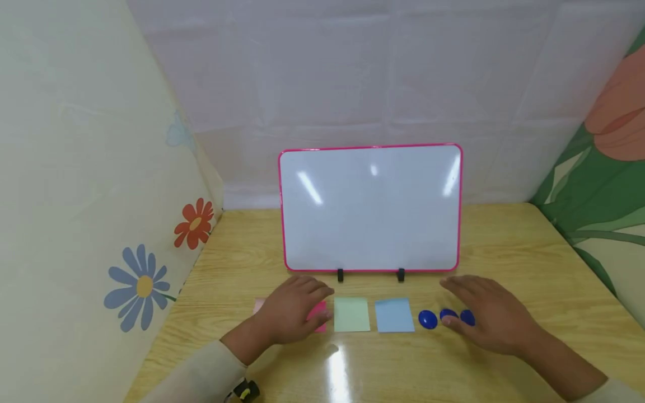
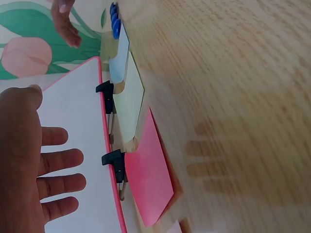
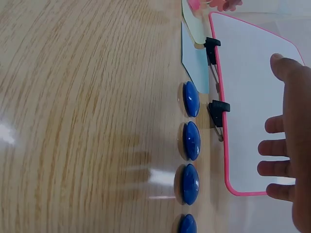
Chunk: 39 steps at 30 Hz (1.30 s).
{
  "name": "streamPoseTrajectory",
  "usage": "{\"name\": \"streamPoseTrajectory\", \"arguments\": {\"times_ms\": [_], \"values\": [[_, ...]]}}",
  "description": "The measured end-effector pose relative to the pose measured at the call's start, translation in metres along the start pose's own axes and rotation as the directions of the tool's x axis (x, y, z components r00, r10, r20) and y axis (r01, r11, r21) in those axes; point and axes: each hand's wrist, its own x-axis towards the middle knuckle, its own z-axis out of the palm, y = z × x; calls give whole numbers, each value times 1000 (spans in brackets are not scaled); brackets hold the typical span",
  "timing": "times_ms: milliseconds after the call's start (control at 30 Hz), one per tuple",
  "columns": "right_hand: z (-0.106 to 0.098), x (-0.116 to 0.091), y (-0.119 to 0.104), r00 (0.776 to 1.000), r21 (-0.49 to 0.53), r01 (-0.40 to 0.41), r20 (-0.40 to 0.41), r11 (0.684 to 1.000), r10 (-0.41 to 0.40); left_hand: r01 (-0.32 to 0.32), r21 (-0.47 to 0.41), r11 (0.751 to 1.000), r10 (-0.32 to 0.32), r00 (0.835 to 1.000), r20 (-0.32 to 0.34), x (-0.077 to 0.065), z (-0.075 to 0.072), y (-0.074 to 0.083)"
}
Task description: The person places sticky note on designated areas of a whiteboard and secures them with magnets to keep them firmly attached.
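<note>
My left hand [image 1: 289,310] hovers over the left end of a row of sticky notes, fingers extended and holding nothing. Beneath it are a bright pink note [image 2: 148,170] and a pale pink note [image 1: 258,305], both partly covered in the head view. A pale green note [image 1: 351,314] and a light blue note [image 1: 395,315] lie to its right. Several glossy blue round magnets [image 3: 191,141] continue the row. Above these my right hand [image 1: 496,316] is held with fingers spread, touching nothing, and hides part of them in the head view.
Behind the row stands a pink-framed whiteboard [image 1: 373,224], held upright by two black clip feet [image 1: 340,275]. The wooden table [image 1: 504,240] meets a pale cloth backdrop [image 1: 312,73]. Flower-printed walls flank it. A small dark object [image 1: 247,390] shows beside the left sleeve.
</note>
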Motion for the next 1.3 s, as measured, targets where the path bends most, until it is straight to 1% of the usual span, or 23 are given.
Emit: {"name": "streamPoseTrajectory", "arguments": {"times_ms": [300, 500, 700, 833, 1000, 1167, 1300], "values": [[5, -1, -1, 998, 10, -40, 48, 999, 40, 5, -4, 1000, -5, 1000, 11, 4, 8, 4], [8, -2, -1, 1000, 8, -22, 21, 1000, 22, -5, -10, 1000, 5, 1000, 28, 11, 13, 7], [9, -2, -4, 1000, 16, -8, -7, 1000, 8, -12, -30, 999, 14, 999, 44, 14, 15, 13], [11, -1, -6, 1000, 21, -14, 3, 1000, 14, -35, -23, 999, 36, 998, 45, 16, 16, 15], [13, -1, -7, 999, 17, -30, 33, 999, 29, -76, 5, 997, 76, 997, 23, 19, 20, 18], [16, -1, -7, 999, 11, -26, 35, 1000, 25, -115, 32, 993, 115, 993, 2, 22, 24, 21], [18, 0, -7, 998, 12, -40, 48, 999, 39, -131, 45, 990, 130, 991, 14, 24, 26, 23]]}}
